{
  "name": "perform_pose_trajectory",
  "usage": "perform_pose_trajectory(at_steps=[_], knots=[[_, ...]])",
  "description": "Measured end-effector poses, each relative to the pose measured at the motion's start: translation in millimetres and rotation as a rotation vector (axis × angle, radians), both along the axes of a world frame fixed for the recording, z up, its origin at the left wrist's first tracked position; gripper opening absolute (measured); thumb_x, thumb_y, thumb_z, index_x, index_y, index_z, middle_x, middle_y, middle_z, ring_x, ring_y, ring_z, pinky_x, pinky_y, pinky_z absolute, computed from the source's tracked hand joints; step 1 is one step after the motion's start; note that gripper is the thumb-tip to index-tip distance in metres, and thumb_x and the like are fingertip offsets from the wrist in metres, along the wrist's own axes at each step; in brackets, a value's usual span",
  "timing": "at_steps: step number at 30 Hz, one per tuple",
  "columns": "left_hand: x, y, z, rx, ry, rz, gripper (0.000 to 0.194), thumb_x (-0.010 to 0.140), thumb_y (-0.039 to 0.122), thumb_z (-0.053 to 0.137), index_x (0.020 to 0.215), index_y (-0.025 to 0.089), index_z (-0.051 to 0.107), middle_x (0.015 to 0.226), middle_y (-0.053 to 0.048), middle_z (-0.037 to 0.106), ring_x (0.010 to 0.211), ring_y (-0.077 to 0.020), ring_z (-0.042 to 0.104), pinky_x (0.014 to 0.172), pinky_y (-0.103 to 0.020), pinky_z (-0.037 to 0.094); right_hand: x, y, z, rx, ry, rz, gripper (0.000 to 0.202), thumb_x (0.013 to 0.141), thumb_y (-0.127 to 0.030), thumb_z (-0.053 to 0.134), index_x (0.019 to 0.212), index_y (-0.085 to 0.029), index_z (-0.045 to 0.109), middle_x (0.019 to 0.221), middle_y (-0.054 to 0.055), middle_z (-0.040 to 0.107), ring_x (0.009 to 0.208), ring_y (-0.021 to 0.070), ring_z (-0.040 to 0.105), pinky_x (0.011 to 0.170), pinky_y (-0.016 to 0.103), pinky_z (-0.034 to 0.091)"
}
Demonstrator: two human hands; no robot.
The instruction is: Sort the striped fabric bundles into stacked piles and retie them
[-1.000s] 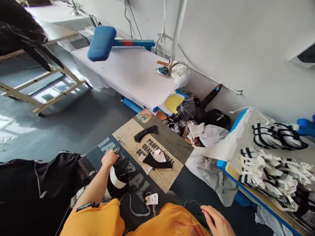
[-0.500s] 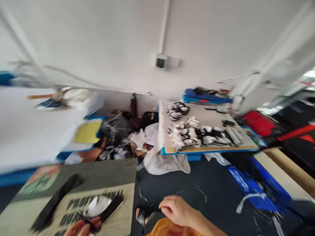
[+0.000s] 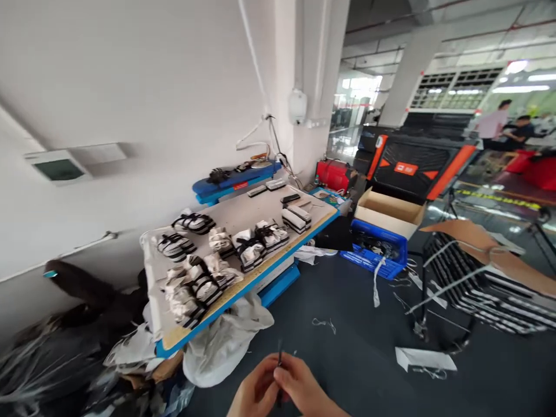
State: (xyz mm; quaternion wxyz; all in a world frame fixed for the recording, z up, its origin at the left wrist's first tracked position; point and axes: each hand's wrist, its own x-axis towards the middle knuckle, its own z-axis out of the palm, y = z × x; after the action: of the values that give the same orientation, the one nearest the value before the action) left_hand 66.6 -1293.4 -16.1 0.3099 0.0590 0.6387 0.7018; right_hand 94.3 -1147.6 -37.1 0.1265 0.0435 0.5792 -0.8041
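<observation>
At the bottom centre my left hand (image 3: 257, 389) and my right hand (image 3: 299, 382) meet, fingers closed around a small dark tool (image 3: 280, 360) that looks like scissors or snips. Its thin tip points up between them; the rest is mostly hidden by the fingers. Beyond the hands stands a table (image 3: 234, 215) with a pale cover and blue edge. Several black-and-white fabric bundles (image 3: 248, 249) lie along its near side, and flatter striped stacks (image 3: 296, 218) sit further right.
A blue ironing board (image 3: 237, 178) stands behind the table. To the right are a blue crate (image 3: 377, 265), a cardboard box (image 3: 391, 211) and a rack of striped strips (image 3: 464, 284). Dark bags (image 3: 56, 353) lie lower left. People stand far off.
The view has swung right, and the sack-covered surface at left has gone out of sight. My left hand, holding the dark tool, has come together with my right hand.
</observation>
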Motion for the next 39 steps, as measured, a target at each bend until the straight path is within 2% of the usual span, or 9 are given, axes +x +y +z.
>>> perform_pose_trajectory(at_steps=[6,10,15,20,22,25,28,33,39], knots=[[-13,142,-10.2,-0.014,0.028,-0.331,0.062,0.086,0.070,0.069,0.112,0.014,0.071,0.093,-0.011,0.074,0.089,-0.0246,0.070,0.080,-0.033,0.055,24,126,6.5,-0.029,-0.063,-0.371,0.062,0.082,-0.074,0.071,0.112,-0.020,0.078,0.094,0.009,0.073,0.079,0.0186,0.064,0.067,0.027,0.050],[-25,200,-11.5,-0.127,0.093,-0.420,0.052,0.091,0.063,0.064,0.106,0.014,0.073,0.090,-0.009,0.074,0.080,-0.0216,0.069,0.078,-0.033,0.057,24,160,3.4,-0.209,-0.193,-0.616,0.066,0.076,-0.075,0.076,0.107,-0.017,0.080,0.091,0.010,0.075,0.078,0.0201,0.067,0.072,0.030,0.055],[-59,254,3.4,-0.154,0.072,-0.540,0.034,0.093,0.038,0.058,0.119,0.019,0.070,0.119,-0.010,0.074,0.113,-0.0250,0.068,0.099,-0.034,0.053,-16,201,0.9,-0.141,-0.297,-0.849,0.065,0.070,-0.082,0.075,0.082,-0.018,0.078,0.088,0.009,0.075,0.085,0.0222,0.069,0.080,0.028,0.056],[-128,312,-2.2,-0.076,-0.042,-0.605,0.021,0.084,0.032,0.061,0.096,0.016,0.066,0.089,-0.005,0.070,0.081,-0.0190,0.066,0.073,-0.029,0.054,-87,272,-6.8,0.084,-0.296,-0.867,0.071,0.066,-0.088,0.071,0.077,-0.018,0.077,0.089,0.009,0.075,0.088,0.0229,0.069,0.081,0.027,0.057],[-165,341,-10.3,-0.011,-0.097,-0.599,0.018,0.081,0.034,0.062,0.085,0.016,0.063,0.079,-0.003,0.066,0.069,-0.0167,0.063,0.067,-0.029,0.052,-121,301,-7.3,0.112,-0.310,-0.824,0.069,0.071,-0.085,0.070,0.081,-0.018,0.077,0.089,0.009,0.074,0.084,0.0215,0.069,0.070,0.025,0.057],[-228,383,-17.0,0.106,-0.176,-0.622,0.029,0.079,0.045,0.066,0.079,0.017,0.059,0.073,-0.002,0.063,0.060,-0.0151,0.060,0.062,-0.030,0.051,-175,339,1.0,0.097,-0.340,-0.741,0.062,0.076,-0.079,0.071,0.093,-0.019,0.074,0.088,0.007,0.072,0.065,0.0172,0.063,0.042,0.022,0.043],[-289,414,-12.6,0.178,-0.217,-0.631,0.036,0.080,0.053,0.068,0.080,0.018,0.060,0.075,-0.002,0.065,0.053,-0.0132,0.058,0.059,-0.030,0.050,-231,372,18.3,0.120,-0.290,-0.670,0.054,0.081,-0.070,0.072,0.101,-0.020,0.072,0.097,0.008,0.072,0.067,0.0172,0.063,0.041,0.021,0.041],[-377,434,2.9,0.258,-0.208,-0.493,0.042,0.084,0.058,0.070,0.075,0.017,0.062,0.073,-0.003,0.064,0.055,-0.0144,0.060,0.062,-0.032,0.052,-324,409,38.6,0.098,-0.212,-0.479,0.048,0.088,-0.062,0.070,0.113,-0.021,0.072,0.115,0.014,0.073,0.080,0.0224,0.068,0.046,0.024,0.045],[-459,433,12.1,0.172,-0.165,-0.291,0.043,0.092,0.059,0.060,0.077,0.019,0.063,0.079,-0.005,0.068,0.069,-0.0194,0.066,0.069,-0.033,0.054,-442,438,40.3,0.122,-0.234,-0.279,0.051,0.090,-0.061,0.069,0.121,-0.021,0.070,0.103,0.012,0.075,0.092,0.0264,0.070,0.066,0.033,0.055]])
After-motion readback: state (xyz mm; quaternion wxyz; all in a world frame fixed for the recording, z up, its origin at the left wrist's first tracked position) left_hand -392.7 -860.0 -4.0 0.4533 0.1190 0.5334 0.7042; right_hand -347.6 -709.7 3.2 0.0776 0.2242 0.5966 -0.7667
